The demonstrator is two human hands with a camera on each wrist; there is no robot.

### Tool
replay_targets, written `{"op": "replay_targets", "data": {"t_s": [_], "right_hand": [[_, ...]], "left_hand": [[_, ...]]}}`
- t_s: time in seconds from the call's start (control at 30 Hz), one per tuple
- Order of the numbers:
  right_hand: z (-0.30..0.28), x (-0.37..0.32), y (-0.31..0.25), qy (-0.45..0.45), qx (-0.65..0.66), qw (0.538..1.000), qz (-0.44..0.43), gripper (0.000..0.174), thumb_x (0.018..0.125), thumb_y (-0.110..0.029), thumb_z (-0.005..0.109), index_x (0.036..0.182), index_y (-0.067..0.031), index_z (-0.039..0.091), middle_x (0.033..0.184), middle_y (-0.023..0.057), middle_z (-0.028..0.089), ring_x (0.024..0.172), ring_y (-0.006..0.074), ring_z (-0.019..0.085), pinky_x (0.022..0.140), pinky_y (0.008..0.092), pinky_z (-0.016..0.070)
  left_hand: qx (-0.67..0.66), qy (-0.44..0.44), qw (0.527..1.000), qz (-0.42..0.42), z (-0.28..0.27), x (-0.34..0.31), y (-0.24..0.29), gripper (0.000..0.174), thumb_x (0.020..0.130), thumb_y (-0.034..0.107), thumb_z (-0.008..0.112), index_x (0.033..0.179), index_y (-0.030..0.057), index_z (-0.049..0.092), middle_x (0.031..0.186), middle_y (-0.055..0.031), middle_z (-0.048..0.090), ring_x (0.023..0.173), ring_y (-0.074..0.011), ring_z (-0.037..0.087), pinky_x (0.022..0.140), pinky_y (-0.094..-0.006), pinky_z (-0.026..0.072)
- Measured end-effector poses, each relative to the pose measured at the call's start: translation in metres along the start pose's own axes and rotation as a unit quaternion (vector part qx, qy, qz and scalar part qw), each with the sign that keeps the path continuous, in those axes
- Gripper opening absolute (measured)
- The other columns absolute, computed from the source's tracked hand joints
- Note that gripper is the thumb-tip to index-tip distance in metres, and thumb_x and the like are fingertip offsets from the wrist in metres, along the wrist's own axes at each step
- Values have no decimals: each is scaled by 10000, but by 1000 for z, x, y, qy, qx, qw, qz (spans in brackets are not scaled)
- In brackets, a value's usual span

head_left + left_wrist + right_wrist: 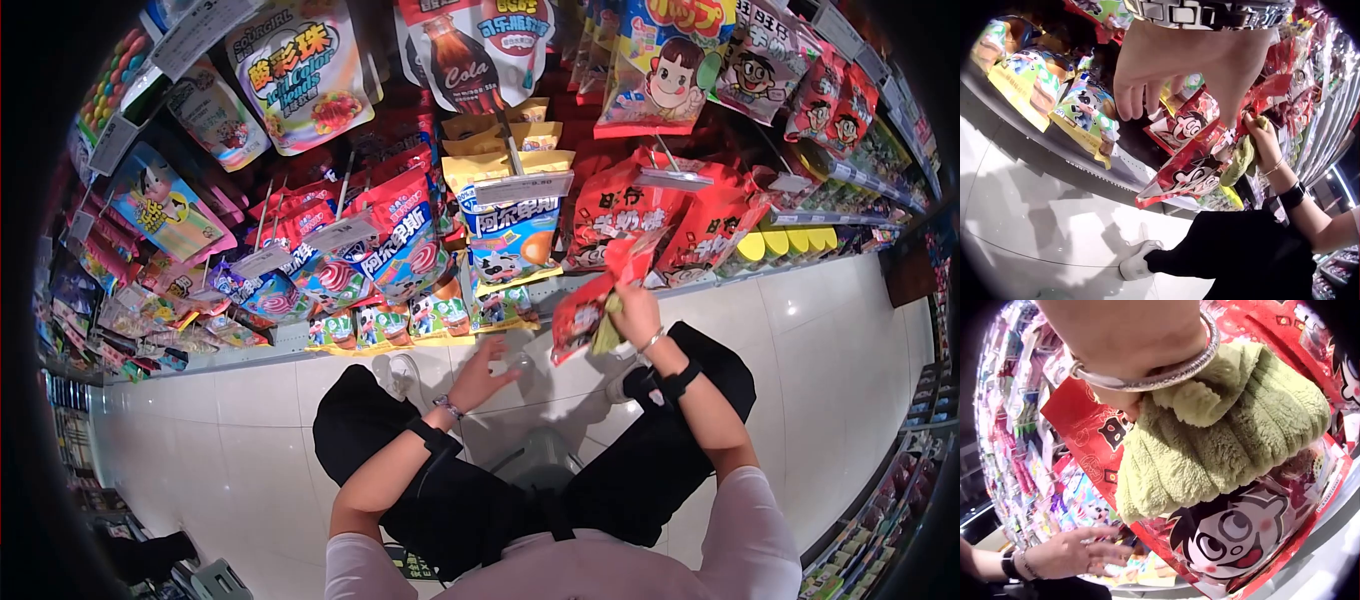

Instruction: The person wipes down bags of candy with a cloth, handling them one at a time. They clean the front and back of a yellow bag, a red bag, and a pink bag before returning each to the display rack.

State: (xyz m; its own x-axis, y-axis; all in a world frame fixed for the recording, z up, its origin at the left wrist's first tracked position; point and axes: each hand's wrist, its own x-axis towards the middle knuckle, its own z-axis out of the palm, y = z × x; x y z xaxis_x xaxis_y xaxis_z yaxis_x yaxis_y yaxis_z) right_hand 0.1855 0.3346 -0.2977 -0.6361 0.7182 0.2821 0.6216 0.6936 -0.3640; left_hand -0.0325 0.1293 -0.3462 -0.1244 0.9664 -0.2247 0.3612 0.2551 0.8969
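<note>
A display shelf (250,353) crowded with bright packets ran beyond the right hand (637,318) and the left hand (485,372). Pale floor tiles (230,430) lay below both, and a grey stool (540,455) stood nearer the body than either. Red packets (690,215) hung just beyond the right hand. A blue-and-yellow packet (512,240) hung beyond the left hand, with yellow-edged packets (392,325) closer in, to its left. The red bag (580,320), printed with a cartoon face, tilted down from the right hand on the side toward the left hand, near its fingers. A crumpled, ribbed green cloth (1222,437) bunched just below the right hand, against the bag. The right hand's fingers were curled, gripping the bag's upper part together with the cloth. The left hand was wide, its fingers loosely spread, holding nothing. A silver bangle (1141,384) circled the wrist just behind the right hand.
</note>
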Motion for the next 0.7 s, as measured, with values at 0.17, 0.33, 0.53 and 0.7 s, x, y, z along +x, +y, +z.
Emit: {"op": "replay_targets", "data": {"t_s": [0.17,0.33,0.53,0.7], "right_hand": [[0,-17,-40,-53,108,993,-4,300,766,-295,611,726,-12,520,579,193,525,583,375,541,515,442,414],[-10,-12,-65,-80,315,941,96,344,791,-300,604,747,34,532,564,206,491,550,364,501,505,364,393],[11,7,-55,-121,442,879,134,316,856,-285,537,714,-3,524,590,26,484,585,83,449,554,263,387],[32,5,-49,-144,395,906,52,300,848,-313,531,818,-17,567,724,104,579,710,207,558,694,313,428]], "left_hand": [[95,-10,986,135,15,0,22,879,672,287,734,1334,36,214,1264,-163,409,1149,-250,430,927,-341,371],[-145,-39,989,9,12,-11,60,692,744,238,673,1288,41,293,1160,-114,511,1049,-156,495,872,-305,405],[-260,119,957,-42,20,-4,34,391,822,202,585,1128,-5,458,963,-68,592,881,-106,540,780,-271,435],[-216,28,970,-108,25,-23,11,394,840,193,569,1152,-9,438,996,-35,560,881,-86,494,772,-253,416]]}}
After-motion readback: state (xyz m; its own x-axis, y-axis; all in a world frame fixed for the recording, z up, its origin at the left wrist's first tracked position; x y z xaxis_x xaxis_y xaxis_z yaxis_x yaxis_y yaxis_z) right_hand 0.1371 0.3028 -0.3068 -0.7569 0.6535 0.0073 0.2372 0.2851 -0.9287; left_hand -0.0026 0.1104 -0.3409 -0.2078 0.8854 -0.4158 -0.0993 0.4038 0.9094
